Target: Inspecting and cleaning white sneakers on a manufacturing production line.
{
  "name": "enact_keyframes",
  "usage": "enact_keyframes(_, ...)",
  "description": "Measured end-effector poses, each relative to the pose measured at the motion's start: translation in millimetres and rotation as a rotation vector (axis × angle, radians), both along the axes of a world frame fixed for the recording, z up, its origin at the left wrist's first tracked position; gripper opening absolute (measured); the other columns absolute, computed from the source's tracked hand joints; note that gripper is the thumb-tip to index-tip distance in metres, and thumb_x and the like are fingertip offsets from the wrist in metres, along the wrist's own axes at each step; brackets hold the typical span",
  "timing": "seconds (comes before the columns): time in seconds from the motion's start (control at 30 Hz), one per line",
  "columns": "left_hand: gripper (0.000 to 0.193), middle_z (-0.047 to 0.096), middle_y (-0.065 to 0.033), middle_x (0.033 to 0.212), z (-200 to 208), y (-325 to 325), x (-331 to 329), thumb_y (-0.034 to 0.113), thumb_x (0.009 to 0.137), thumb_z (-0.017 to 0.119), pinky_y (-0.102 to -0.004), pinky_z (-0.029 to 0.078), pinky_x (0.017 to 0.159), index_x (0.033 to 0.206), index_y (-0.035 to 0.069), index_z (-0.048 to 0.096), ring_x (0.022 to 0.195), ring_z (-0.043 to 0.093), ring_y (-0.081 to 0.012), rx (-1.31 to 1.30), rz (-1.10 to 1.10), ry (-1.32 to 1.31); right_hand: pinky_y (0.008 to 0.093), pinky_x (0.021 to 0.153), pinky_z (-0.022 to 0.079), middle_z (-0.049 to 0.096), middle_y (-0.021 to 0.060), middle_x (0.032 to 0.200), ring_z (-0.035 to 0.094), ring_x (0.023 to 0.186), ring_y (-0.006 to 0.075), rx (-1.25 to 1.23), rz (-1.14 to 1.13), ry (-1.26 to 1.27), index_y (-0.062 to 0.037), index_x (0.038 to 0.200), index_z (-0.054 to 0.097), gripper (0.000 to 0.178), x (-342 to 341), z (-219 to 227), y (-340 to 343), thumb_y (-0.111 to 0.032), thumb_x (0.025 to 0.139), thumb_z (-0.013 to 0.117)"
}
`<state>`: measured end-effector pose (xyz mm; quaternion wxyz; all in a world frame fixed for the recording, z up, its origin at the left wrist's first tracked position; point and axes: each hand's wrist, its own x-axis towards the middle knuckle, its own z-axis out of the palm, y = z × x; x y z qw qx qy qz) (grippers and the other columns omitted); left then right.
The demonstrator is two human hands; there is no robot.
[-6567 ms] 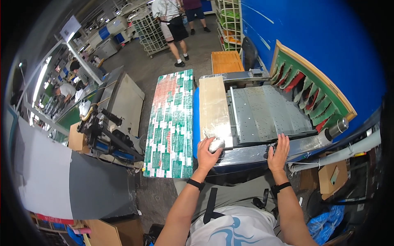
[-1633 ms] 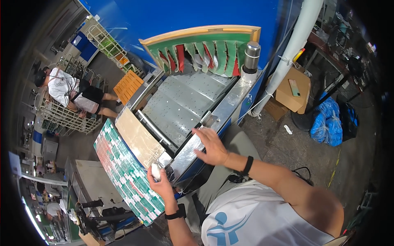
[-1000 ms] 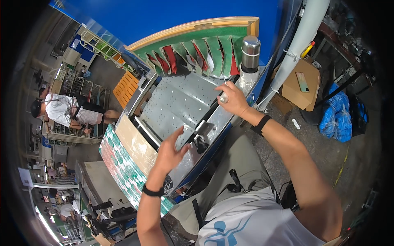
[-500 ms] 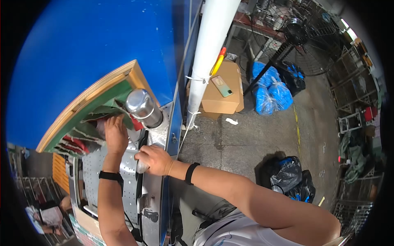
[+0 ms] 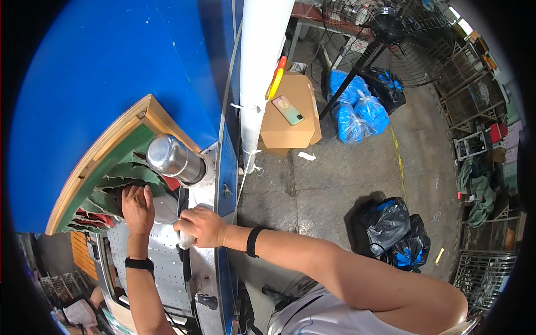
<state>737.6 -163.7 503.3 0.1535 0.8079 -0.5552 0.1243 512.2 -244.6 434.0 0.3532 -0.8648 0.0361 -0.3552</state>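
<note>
My left hand (image 5: pixel 138 211) is at the torn green cloth strips (image 5: pixel 120 176) that hang in a wood-framed opening (image 5: pixel 111 139). Its thumb stands apart from the fingers, whose tips are partly hidden among the strips. A pale round disc (image 5: pixel 166 209) lies just right of it. My right hand (image 5: pixel 202 226) is closed round a pale, rounded handle (image 5: pixel 185 240) at the edge of the metal bench. Beyond both hands a shiny metal cylinder (image 5: pixel 176 159) sticks up beside the opening. Below them lies a perforated metal plate (image 5: pixel 159 262).
A blue panel (image 5: pixel 128 61) rises behind the opening. Right of it stands a white pole (image 5: pixel 259 61) with red-and-yellow-handled scissors (image 5: pixel 276 78). A phone (image 5: pixel 288 110) lies on a cardboard box (image 5: pixel 290 131). Blue bags (image 5: pixel 360 111), a fan (image 5: pixel 388 28) and black bags (image 5: pixel 385 226) occupy the floor.
The view has shifted, so the pole and box appear further left and the opening lower. My left hand remains at the cloth strips, with its thumb now raised. My right hand keeps its grip.
</note>
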Motion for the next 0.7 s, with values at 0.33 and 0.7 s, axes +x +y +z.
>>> enact_keyframes(0.33,0.097,0.053,-0.0307,0.157,-53,21,-44,0.026,0.078,0.098,-0.0640,0.037,0.119,0.160,0.006,0.050,0.146,0.046,-0.0526,-0.197,0.544,0.008,0.0427,0.081,0.060,0.068,0.0015,0.104,0.074,0.092,0.0282,-0.001,-0.006,0.006,-0.0217,0.113,0.070,0.049,0,-10,6,-0.021,0.068,0.090)
enact_keyframes(0.7,0.078,0.077,-0.0183,0.128,-59,33,25,0.040,0.076,0.105,-0.0387,0.056,0.102,0.129,-0.009,0.074,0.112,0.073,-0.0267,-0.457,1.084,0.867,0.0427,0.079,0.058,0.064,0.0039,0.095,0.071,0.085,0.0299,-0.014,0.027,-0.093,-0.0194,0.109,0.073,0.043,8,5,7,-0.011,0.069,0.085)
